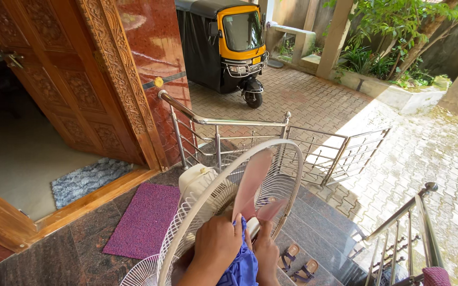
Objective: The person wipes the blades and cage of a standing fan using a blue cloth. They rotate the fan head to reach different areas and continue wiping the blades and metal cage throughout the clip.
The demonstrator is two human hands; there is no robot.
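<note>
Presently, left hand (pixel 217 244): fingers curled and pressed down over a bunched blue cloth (pixel 242 265), bearing it against the hub of a pedestal fan with translucent pink plastic blades (pixel 251 182). Right hand (pixel 266 253): closed around the hub from the other side, just beside the cloth, apparently steadying the blade assembly; its fingertips are hidden, so the exact grip cannot be told. Blades: one rising upright directly above both hands, a second short lobe touching the right hand's upper edge. Rear guard, a round white wire grille (pixel 287 175), encircles blades and hands; white motor housing (pixel 200 180) sits behind it to the left. Front guard, a second white wire grille (pixel 144 273), lies detached near the left forearm. Handling judgement: wiping goes best from hub outward along each blade, with the other hand keeping the rotor from turning and pressure light on thin plastic. Surroundings: purple doormat (pixel 144 220), carved wooden door (pixel 75 79), steel stair railing (pixel 223 123), sandals (pixel 298 262) on steps, yellow-and-black three-wheeler (pixel 229 45) on paving.
</note>
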